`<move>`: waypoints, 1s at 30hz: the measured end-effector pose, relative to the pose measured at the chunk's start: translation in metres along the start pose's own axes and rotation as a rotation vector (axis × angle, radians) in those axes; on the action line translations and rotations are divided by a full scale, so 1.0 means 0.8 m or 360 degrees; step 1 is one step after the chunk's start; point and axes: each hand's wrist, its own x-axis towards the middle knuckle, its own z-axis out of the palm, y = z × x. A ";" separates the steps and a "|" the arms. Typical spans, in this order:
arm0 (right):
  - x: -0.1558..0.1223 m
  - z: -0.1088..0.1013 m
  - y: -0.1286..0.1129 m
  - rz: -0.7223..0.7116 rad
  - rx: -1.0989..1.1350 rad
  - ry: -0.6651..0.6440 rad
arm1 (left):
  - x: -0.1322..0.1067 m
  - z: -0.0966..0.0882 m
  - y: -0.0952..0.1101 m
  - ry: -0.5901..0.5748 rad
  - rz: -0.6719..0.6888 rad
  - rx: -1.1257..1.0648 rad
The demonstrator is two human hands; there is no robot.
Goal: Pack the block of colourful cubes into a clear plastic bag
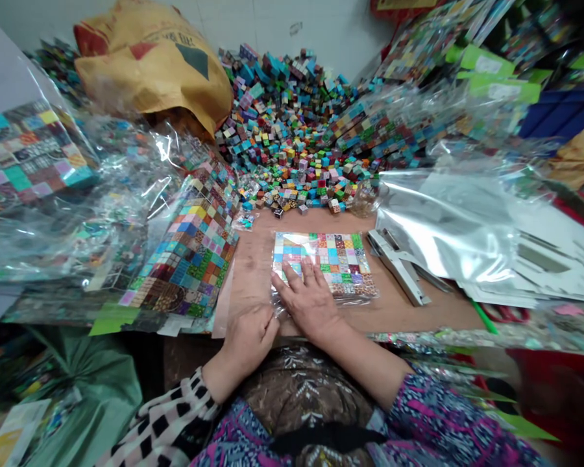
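Observation:
A clear plastic bag (350, 290) lies flat on the brown board, with a sheet or layer of small multicoloured patterned squares inside. My right hand (311, 299) rests palm down on it, fingers spread over the squares. At the bag's near left corner, my left hand (249, 334) is closed, with the edge of the plastic at its thumb and curled fingers. The fingertips of that hand are hidden. To the right of the bag, a metal stapler (400, 266) lies slantwise on the brown board (442, 314).
Behind the board rises a heap of small coloured cubes (296, 143), beside a yellow sack (150, 65). A bagged mosaic-patterned pack (189, 253) leans at left. Clear plastic sleeves (448, 227) and white cards (559, 259) lie at right, near red-handled scissors (509, 314).

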 end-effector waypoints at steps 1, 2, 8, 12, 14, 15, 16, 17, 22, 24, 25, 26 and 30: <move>0.000 0.000 0.000 -0.0006 -0.0011 -0.0005 | 0.000 -0.001 0.000 0.0006 0.0004 -0.0007; 0.000 0.001 0.000 -0.0011 -0.0020 -0.0006 | 0.000 -0.002 0.000 0.0014 0.0008 -0.0013; 0.001 -0.001 -0.001 -0.0007 0.0005 -0.0038 | 0.000 0.001 0.002 0.0065 -0.0004 -0.0060; 0.002 -0.006 0.001 0.0012 0.0059 -0.0072 | -0.001 0.006 0.004 0.0097 -0.0036 -0.0093; 0.002 -0.006 0.001 0.0031 0.0081 -0.0047 | -0.002 0.006 0.004 0.0106 -0.0035 -0.0110; 0.002 -0.005 0.001 0.0033 0.0081 -0.0032 | -0.002 0.006 0.005 0.0105 -0.0028 -0.0118; 0.001 -0.004 0.001 0.0034 0.0074 -0.0019 | -0.003 0.005 0.005 0.0104 -0.0019 -0.0124; 0.001 -0.002 0.001 0.0034 0.0065 -0.0009 | -0.003 0.004 0.005 0.0101 -0.0008 -0.0129; 0.001 -0.001 0.004 0.0014 0.0066 -0.0019 | -0.001 -0.001 0.007 0.0072 0.0039 -0.0140; 0.001 -0.004 0.005 0.0009 0.0083 -0.0036 | 0.000 0.000 0.008 0.0063 0.0028 -0.0147; 0.001 -0.006 0.006 0.0007 0.0090 -0.0041 | 0.000 0.001 0.009 0.0065 0.0012 -0.0151; 0.001 -0.008 0.007 0.0006 0.0094 -0.0044 | 0.000 0.002 0.009 0.0068 -0.0007 -0.0156; 0.001 -0.009 0.007 0.0006 0.0098 -0.0061 | -0.001 0.007 0.010 0.0085 -0.0059 -0.0173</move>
